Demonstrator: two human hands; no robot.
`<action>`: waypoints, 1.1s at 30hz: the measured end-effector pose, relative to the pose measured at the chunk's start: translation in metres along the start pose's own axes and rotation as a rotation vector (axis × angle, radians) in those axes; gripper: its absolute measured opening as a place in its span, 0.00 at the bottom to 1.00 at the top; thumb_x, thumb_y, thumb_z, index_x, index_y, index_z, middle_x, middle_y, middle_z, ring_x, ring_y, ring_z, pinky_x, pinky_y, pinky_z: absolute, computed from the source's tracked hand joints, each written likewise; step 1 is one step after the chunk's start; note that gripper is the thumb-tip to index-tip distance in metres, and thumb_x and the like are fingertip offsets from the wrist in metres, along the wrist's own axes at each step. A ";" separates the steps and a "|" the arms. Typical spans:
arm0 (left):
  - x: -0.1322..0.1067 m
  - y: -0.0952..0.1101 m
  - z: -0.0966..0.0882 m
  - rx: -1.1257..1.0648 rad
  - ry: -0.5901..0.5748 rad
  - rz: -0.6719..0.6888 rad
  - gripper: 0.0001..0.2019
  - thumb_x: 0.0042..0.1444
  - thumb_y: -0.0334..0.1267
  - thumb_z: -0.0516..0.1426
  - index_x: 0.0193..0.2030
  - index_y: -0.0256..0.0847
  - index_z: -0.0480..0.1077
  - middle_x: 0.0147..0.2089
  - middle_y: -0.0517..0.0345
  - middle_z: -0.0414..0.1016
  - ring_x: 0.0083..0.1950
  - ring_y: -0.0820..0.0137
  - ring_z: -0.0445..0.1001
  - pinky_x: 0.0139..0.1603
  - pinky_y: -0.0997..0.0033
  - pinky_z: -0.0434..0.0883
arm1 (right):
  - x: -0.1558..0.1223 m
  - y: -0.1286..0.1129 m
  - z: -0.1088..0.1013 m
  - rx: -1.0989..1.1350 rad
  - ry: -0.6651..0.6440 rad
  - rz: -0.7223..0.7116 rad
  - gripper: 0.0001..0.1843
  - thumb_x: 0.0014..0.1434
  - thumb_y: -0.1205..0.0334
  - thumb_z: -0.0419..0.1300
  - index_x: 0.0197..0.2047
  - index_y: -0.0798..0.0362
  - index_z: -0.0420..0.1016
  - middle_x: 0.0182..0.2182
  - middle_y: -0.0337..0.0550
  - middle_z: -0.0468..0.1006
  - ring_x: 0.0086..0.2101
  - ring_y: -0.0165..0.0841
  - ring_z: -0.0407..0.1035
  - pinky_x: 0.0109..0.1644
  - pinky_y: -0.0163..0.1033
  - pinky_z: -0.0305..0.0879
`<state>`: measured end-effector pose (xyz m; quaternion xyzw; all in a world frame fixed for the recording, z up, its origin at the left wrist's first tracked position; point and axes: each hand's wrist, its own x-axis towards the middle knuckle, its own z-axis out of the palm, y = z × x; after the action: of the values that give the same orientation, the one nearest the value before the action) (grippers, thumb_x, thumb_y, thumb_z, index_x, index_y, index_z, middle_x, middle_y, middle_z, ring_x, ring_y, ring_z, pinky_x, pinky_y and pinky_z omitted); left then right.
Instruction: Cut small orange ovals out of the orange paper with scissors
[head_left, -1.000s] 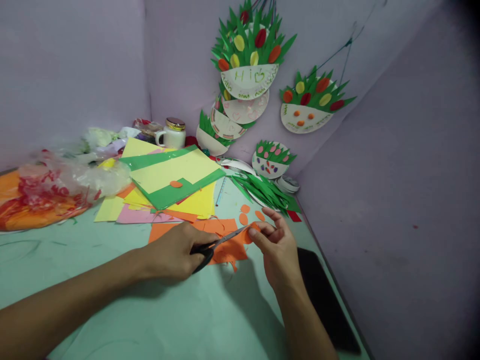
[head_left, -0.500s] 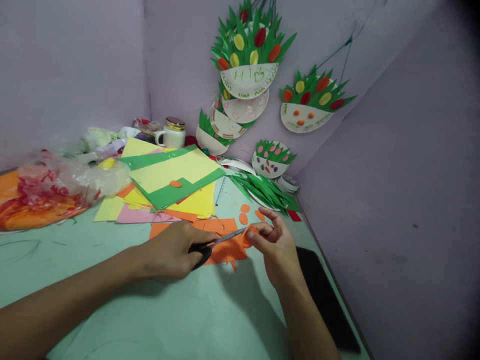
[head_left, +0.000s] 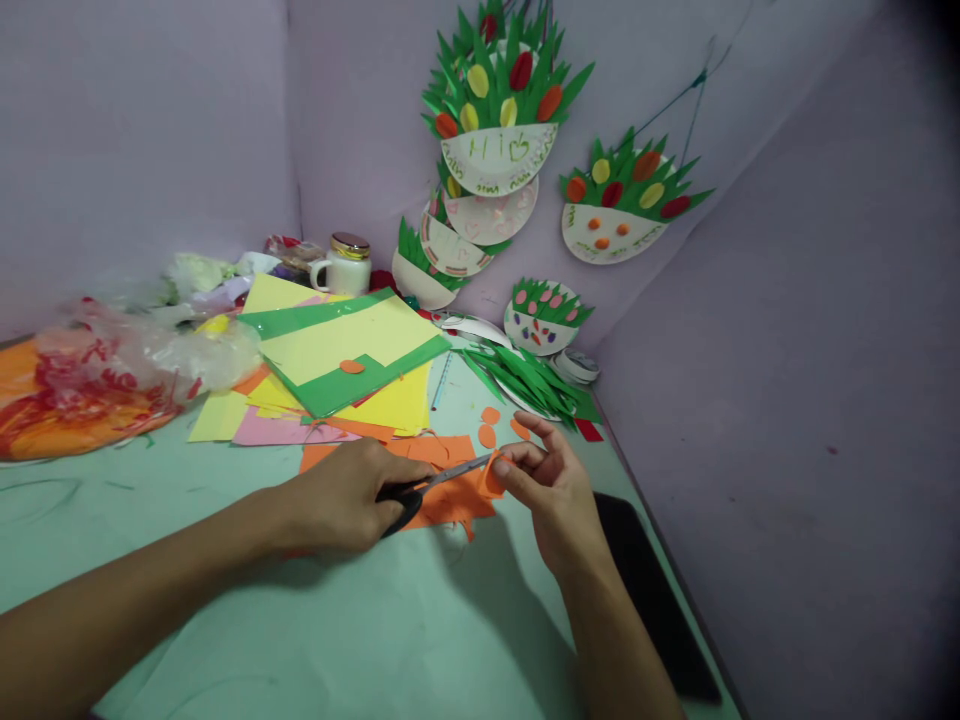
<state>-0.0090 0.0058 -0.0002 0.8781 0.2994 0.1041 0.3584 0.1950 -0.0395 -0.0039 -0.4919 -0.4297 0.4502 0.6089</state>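
Note:
My left hand (head_left: 349, 500) is closed round the black handles of a pair of scissors (head_left: 459, 470), whose blades point right. Between thumb and fingers, my right hand (head_left: 551, 490) pinches a small piece of orange paper (head_left: 491, 480) at the blade tips. Under the scissors lie an orange sheet (head_left: 442, 505) and orange scraps on the table. Just beyond my right fingers are several orange paper ovals (head_left: 487, 436). One more orange oval (head_left: 352, 367) rests on the green and yellow sheets.
Stacked coloured paper (head_left: 345, 345) lies at centre left, beside a plastic bag (head_left: 142, 370). A lidded white mug (head_left: 347, 267) stands behind. Green paper strips (head_left: 525, 380), a pencil (head_left: 441, 382) and a black flat object (head_left: 649, 600) are around. Decorated half plates (head_left: 615, 235) hang by the wall.
The orange piece has turned a little at the blade tips, and my right fingers have shifted slightly. My left hand and the scissors stay almost in place.

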 end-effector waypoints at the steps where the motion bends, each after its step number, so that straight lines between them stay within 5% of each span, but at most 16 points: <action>1: 0.000 0.000 0.000 -0.004 0.001 0.002 0.05 0.46 0.28 0.46 0.24 0.40 0.56 0.21 0.66 0.60 0.23 0.77 0.57 0.24 0.78 0.53 | 0.000 0.000 0.001 0.006 0.011 -0.012 0.27 0.42 0.67 0.66 0.46 0.51 0.63 0.21 0.31 0.73 0.24 0.28 0.66 0.29 0.35 0.60; 12: -0.001 -0.001 -0.004 0.151 0.012 -0.007 0.08 0.47 0.29 0.47 0.31 0.41 0.64 0.24 0.65 0.68 0.24 0.76 0.62 0.26 0.77 0.54 | 0.000 0.001 -0.001 0.022 -0.017 0.000 0.28 0.43 0.69 0.66 0.47 0.50 0.62 0.22 0.30 0.74 0.24 0.27 0.66 0.29 0.33 0.60; 33: -0.001 -0.005 -0.008 0.194 -0.021 0.039 0.05 0.44 0.28 0.47 0.26 0.41 0.58 0.22 0.66 0.66 0.23 0.77 0.61 0.27 0.78 0.54 | -0.001 -0.001 0.000 -0.054 -0.088 0.054 0.30 0.42 0.69 0.65 0.48 0.50 0.59 0.22 0.31 0.73 0.23 0.26 0.63 0.27 0.31 0.57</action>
<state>-0.0155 0.0128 0.0020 0.9155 0.2869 0.0723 0.2726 0.1946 -0.0408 -0.0030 -0.4993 -0.4545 0.4761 0.5634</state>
